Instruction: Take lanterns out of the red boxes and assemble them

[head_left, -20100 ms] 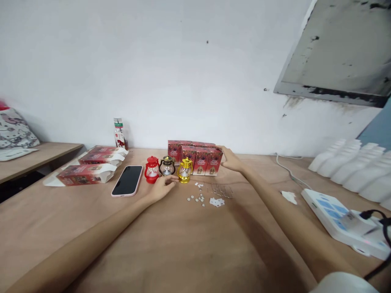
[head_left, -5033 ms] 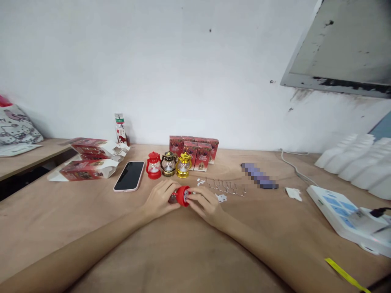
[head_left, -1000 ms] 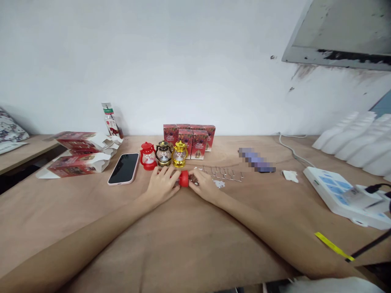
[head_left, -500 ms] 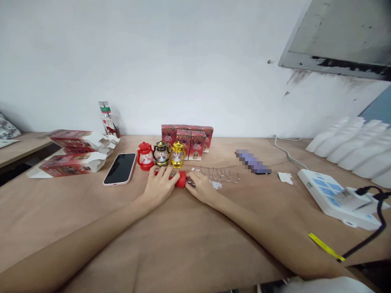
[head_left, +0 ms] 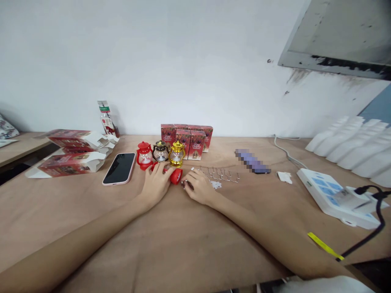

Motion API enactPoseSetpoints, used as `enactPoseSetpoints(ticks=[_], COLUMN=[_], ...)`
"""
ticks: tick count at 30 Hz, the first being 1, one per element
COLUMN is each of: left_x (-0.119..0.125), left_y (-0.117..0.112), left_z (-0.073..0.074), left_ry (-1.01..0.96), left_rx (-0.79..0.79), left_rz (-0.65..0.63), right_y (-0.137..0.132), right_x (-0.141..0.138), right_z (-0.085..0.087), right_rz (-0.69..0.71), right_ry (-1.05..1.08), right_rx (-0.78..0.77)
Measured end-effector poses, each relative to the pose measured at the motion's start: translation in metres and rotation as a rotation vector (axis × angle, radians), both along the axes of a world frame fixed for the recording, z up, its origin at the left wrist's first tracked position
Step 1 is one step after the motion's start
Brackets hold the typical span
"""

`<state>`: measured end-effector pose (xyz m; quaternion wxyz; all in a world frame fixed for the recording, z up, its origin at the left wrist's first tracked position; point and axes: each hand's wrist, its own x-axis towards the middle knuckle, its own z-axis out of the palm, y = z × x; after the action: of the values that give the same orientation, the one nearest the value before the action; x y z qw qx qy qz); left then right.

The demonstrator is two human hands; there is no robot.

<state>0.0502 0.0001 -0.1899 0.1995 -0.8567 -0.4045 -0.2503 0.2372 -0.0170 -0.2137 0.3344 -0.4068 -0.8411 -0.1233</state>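
My left hand (head_left: 157, 184) is closed round a small red toy lantern (head_left: 175, 176) lying on its side on the wooden table (head_left: 171, 244), with its red base pointing right. My right hand (head_left: 198, 188) rests just to the right of the lantern, fingers curled, pinching a small dark object I cannot make out. Behind my hands stand three small lanterns in a row: a red lantern (head_left: 144, 155), a black lantern (head_left: 160, 151) and a gold lantern (head_left: 177, 154). Small red boxes (head_left: 187, 137) stand behind them.
A phone (head_left: 119, 168) lies face up at the left, beside flat red cartons (head_left: 71, 157) and a bottle (head_left: 106, 119). Wire hooks (head_left: 221, 174) and white tabs lie right of my hands. A white device (head_left: 332, 197) with a black cable and white bottles (head_left: 354, 154) are at the right.
My left hand has drawn the red lantern a little left and back toward the row. My right hand has come off its base and now sits apart with a small dark piece.
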Motion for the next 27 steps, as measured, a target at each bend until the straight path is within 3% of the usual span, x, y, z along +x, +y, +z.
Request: enactPoseSetpoints(ticks=[14, 17, 21, 27], left_x=[0.000, -0.002, -0.006, -0.007], left_y=[0.001, 0.006, 0.015, 0.019], left_z=[0.001, 0.000, -0.001, 0.000], left_ry=[0.003, -0.097, -0.353, -0.512], left_rx=[-0.085, -0.189, -0.331, -0.337], left_rz=[0.011, -0.029, -0.194, -0.287], right_y=[-0.003, -0.004, -0.006, -0.007], right_x=[-0.002, -0.003, -0.004, -0.003], right_z=[0.004, 0.005, 0.007, 0.008], right_rz=[0.002, -0.016, -0.023, -0.012], right_ry=[-0.075, -0.081, -0.067, -0.023], right_rx=[-0.077, -0.098, -0.124, -0.108])
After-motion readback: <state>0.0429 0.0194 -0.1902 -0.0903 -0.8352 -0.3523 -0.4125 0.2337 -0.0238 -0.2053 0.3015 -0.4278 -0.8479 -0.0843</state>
